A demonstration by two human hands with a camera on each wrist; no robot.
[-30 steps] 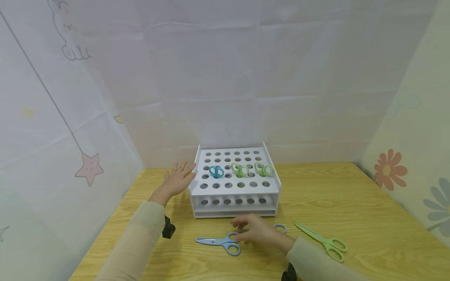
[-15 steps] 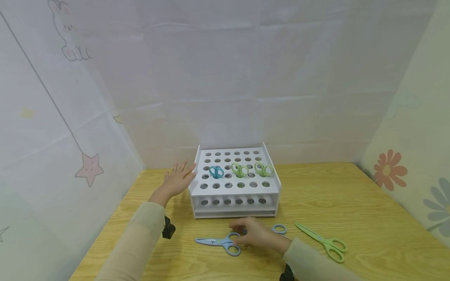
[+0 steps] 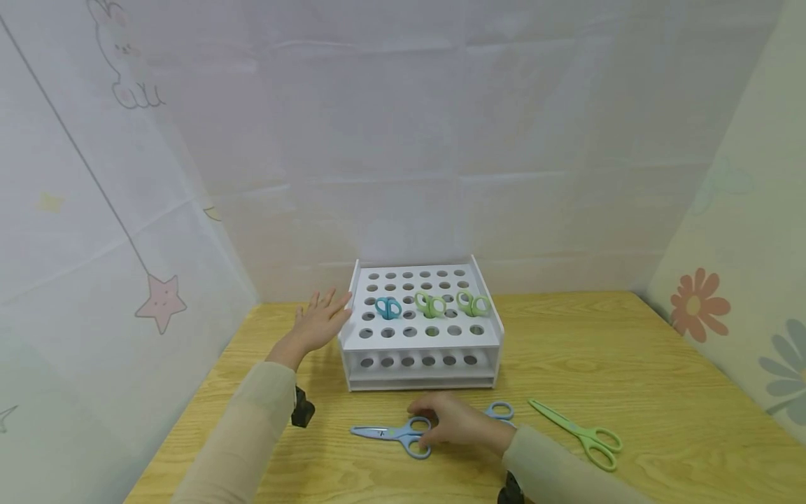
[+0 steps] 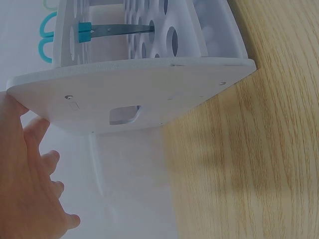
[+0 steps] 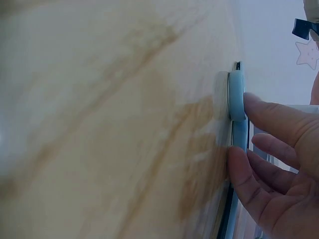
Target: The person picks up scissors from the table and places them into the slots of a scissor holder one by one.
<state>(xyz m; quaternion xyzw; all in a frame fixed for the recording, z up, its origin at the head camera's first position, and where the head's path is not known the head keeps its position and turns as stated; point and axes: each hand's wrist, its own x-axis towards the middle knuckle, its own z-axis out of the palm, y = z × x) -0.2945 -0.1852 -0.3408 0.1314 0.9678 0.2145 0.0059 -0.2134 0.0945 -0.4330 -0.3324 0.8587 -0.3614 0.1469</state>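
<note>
My right hand (image 3: 458, 422) bends over the handles of light blue scissors (image 3: 390, 432) lying flat, pinching them between thumb and finger. In the right wrist view, fingertips are right against the blue handle (image 5: 237, 94), close to the tabletop. More blue scissors (image 3: 500, 411) lie partly hidden behind this hand. My left hand (image 3: 315, 327), fingers spread, rests against the left side of a white holed rack (image 3: 418, 341). Teal scissors (image 3: 388, 308) and two green scissors (image 3: 431, 305) stand in its holes, handles up. The left wrist view shows the teal blades (image 4: 122, 30) inside the rack.
Green scissors (image 3: 579, 430) lie on the wooden table (image 3: 598, 364), right of my right hand. A pale cloth (image 3: 403, 140) hangs behind the rack, and patterned cloths flank the table on both sides.
My right hand has shifted slightly left and drawn its fingers in at the blue scissors' handles. More of the other blue scissors' ring shows behind it. My left hand stays put.
</note>
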